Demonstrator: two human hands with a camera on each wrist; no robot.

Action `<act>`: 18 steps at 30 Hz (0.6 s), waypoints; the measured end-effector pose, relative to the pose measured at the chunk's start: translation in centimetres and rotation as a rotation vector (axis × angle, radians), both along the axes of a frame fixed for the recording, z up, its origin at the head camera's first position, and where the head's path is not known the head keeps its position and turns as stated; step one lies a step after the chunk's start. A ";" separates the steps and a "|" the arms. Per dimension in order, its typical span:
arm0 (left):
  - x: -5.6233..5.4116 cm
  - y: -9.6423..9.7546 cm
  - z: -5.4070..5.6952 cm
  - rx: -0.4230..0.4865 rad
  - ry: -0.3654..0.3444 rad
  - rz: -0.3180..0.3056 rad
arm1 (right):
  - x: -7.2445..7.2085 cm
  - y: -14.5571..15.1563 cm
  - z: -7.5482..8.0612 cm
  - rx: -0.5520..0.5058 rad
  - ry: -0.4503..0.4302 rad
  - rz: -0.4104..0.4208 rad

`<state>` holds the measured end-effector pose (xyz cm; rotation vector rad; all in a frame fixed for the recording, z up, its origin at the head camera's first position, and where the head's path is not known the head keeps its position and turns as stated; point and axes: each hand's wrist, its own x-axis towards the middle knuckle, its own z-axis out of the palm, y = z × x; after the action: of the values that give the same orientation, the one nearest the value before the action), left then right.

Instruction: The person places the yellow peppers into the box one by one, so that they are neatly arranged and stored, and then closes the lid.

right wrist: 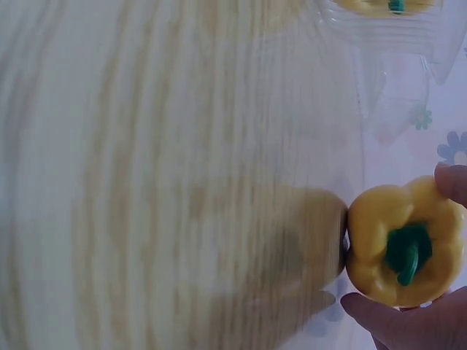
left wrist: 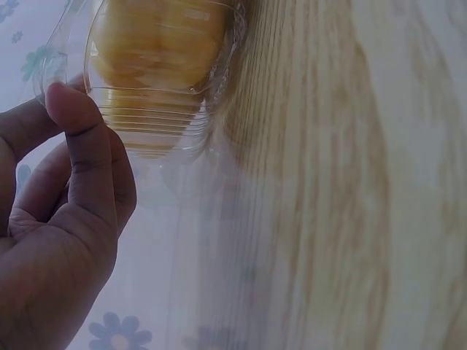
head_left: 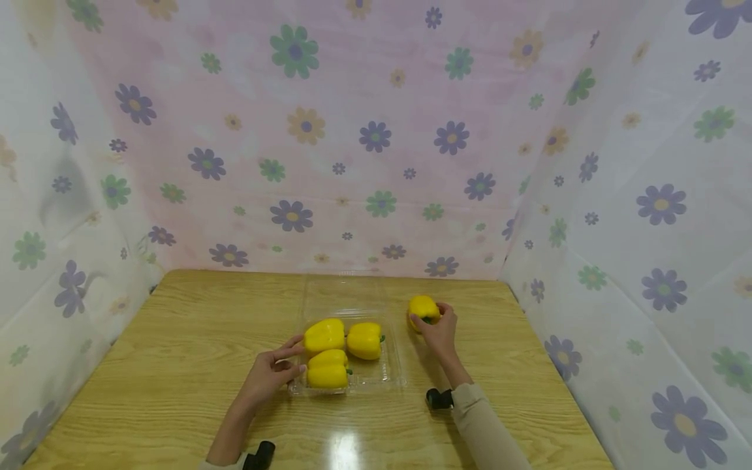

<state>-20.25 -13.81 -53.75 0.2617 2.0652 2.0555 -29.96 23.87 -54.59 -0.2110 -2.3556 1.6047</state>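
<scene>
A clear plastic clamshell container (head_left: 369,376) lies on the wooden table with three yellow bell peppers in it. Two of them, a rear pepper (head_left: 324,335) and a front pepper (head_left: 328,373), sit on the left side; another pepper (head_left: 363,341) is on the right. My left hand (head_left: 266,378) pinches the container's left rim, thumb and fingers on the plastic in the left wrist view. To the right of the container, my right hand (head_left: 439,331) grips a fourth yellow bell pepper (right wrist: 372,211) between thumb and fingers. Its green stem (right wrist: 411,251) faces the right wrist camera.
The container's clear lid (head_left: 343,291) is folded back toward the rear of the table (head_left: 200,339). Flower-printed cloth (head_left: 376,98) hangs behind and along both sides. A black wrist camera mount (head_left: 438,399) sits by the right sleeve.
</scene>
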 end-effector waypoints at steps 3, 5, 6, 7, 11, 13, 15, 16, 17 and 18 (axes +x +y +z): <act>0.0 0.0 0.0 0.009 -0.006 0.001 | 0.1 0.3 0.2 0.024 -0.009 0.023; -0.1 0.0 0.0 0.014 -0.011 0.008 | 0.1 0.4 0.3 0.038 -0.012 0.034; -0.1 0.1 0.0 0.013 -0.014 0.012 | 0.1 0.4 0.3 0.042 -0.015 0.039; -0.1 0.1 0.0 0.016 -0.016 0.016 | 0.1 0.5 0.3 0.043 -0.020 0.043; -0.1 0.1 0.0 0.016 -0.024 0.022 | 0.2 0.5 0.5 0.040 -0.028 0.058; -0.1 0.2 0.0 0.016 -0.027 0.025 | 0.2 0.5 0.5 0.038 -0.032 0.060; -0.1 0.1 0.0 0.016 -0.029 0.027 | 0.2 0.5 0.4 0.041 -0.033 0.060; -0.1 0.1 0.0 0.015 -0.029 0.028 | 0.2 0.5 0.3 0.040 -0.031 0.059; -0.1 0.1 0.0 0.014 -0.029 0.028 | 0.2 0.6 0.3 0.036 -0.030 0.057; -0.1 0.1 0.0 0.013 -0.027 0.027 | 0.2 0.6 0.2 0.033 -0.028 0.058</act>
<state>-20.34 -13.70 -53.76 0.2077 2.0509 2.0775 -29.75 24.44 -54.38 -0.1613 -2.4290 1.5968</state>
